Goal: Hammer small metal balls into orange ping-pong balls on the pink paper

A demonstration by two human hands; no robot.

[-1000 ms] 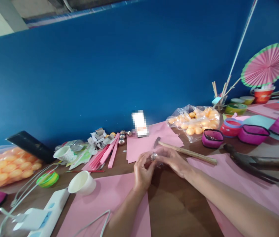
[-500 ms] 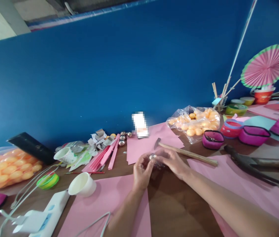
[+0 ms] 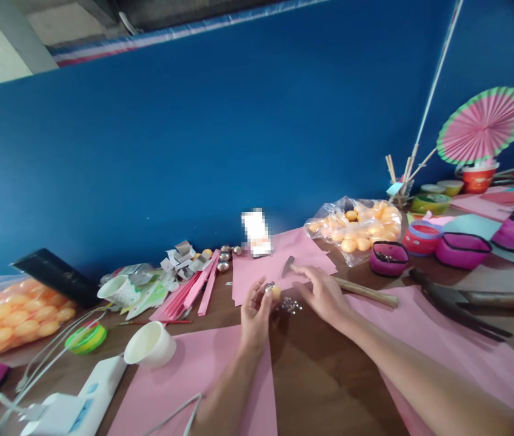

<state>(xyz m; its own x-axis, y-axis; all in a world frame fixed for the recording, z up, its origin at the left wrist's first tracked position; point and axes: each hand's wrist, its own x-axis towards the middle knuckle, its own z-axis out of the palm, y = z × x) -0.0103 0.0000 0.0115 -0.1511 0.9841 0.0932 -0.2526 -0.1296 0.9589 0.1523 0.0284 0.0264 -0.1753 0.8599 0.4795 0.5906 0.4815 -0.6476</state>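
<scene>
Just above the table, my left hand (image 3: 256, 312) is closed on a small orange ball (image 3: 276, 292) partly covered with shiny silver pieces. To its right lies a loose pile of small silver tack-like pieces (image 3: 290, 305). My right hand (image 3: 323, 295) is apart from the ball, fingers spread from the thumb, over the wooden-handled hammer (image 3: 370, 292) whose head rests on pink paper. Whether that hand touches the hammer I cannot tell. Several silver-covered balls (image 3: 223, 260) sit farther back beside folded pink paper strips (image 3: 208, 287).
A clear bag of orange balls (image 3: 361, 227) lies at the back right, another bag (image 3: 16, 312) at the far left. Magenta containers (image 3: 388, 266) and a claw hammer (image 3: 457, 303) are on the right. A white cup (image 3: 150, 345) and a power strip (image 3: 97, 387) stand front left.
My hands were together around the silvery ball. Now my right hand has drawn away to the right and spread, uncovering the silver pile. The ball stays in my left hand, its orange side showing.
</scene>
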